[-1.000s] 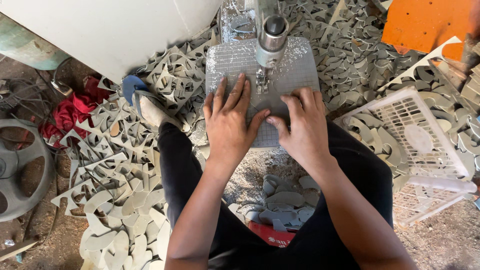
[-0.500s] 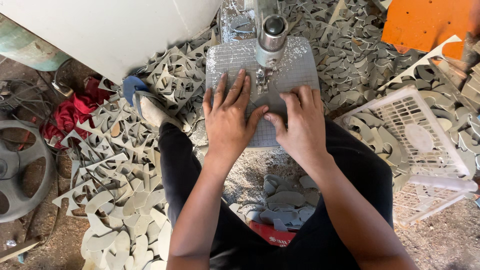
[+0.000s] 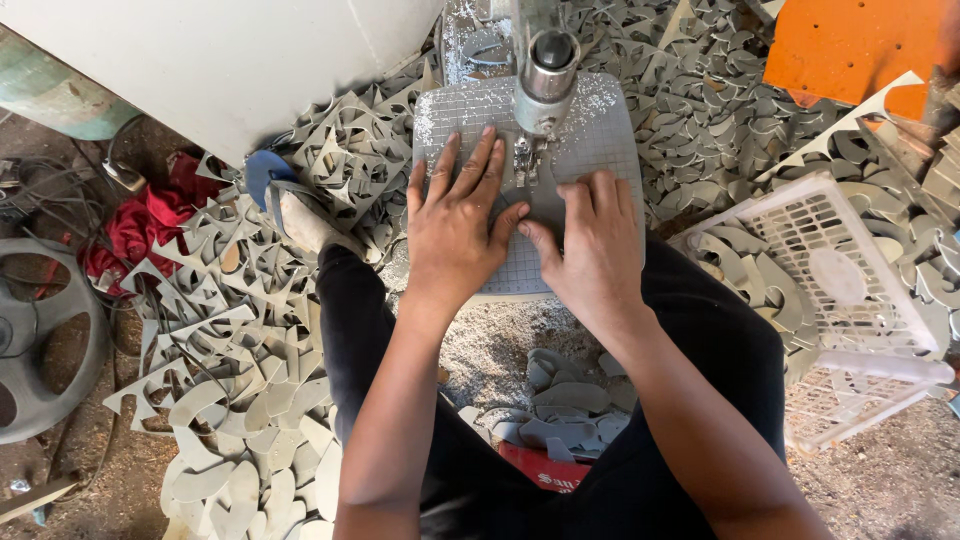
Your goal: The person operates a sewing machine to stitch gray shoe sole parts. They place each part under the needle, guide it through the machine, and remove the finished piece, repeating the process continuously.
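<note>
At frame centre, left hand [image 3: 455, 225] and right hand [image 3: 592, 245] still press flat, fingers spread, gripping nothing, on the grey sheet [image 3: 600, 140] under the saw head [image 3: 545, 75], barely shifted.

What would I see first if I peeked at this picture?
Two hands, the left hand and the right hand, pressed flat on a grey sheet under a metal machine head at the top middle. All around lie grey cut-out scraps, with a white plastic basket at the right.
</note>
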